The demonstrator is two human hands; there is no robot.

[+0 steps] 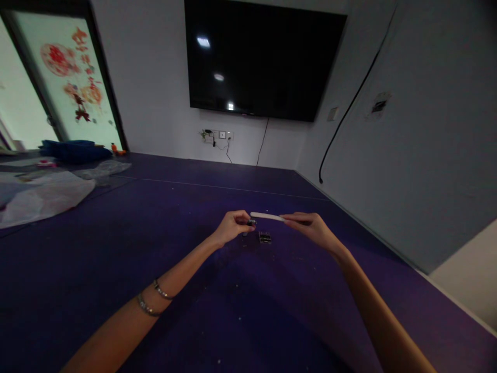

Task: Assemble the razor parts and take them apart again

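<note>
- Head view: a dark blue-purple surface (174,321) spreads out to the walls, dotted with pale specks and crossed by a thin light line at the far side.
- The left hand (232,228) pinches a small dark, shiny piece (252,223) between its fingertips, above the middle of the surface.
- The right hand (312,228) has its fingers closed on one end of a slim white stick (267,216); the other end lies near the left fingertips, contact unclear.
- A small dark patterned item (264,238) sits just below the stick, between the hands.
- Crumpled whitish sheeting (58,196) and a dark blue bundle (75,151) lie at the left.
- A black television (264,62) hangs on the grey wall (147,77), above sockets (222,135).
- A black cable (351,103) runs down the right-hand wall.
</note>
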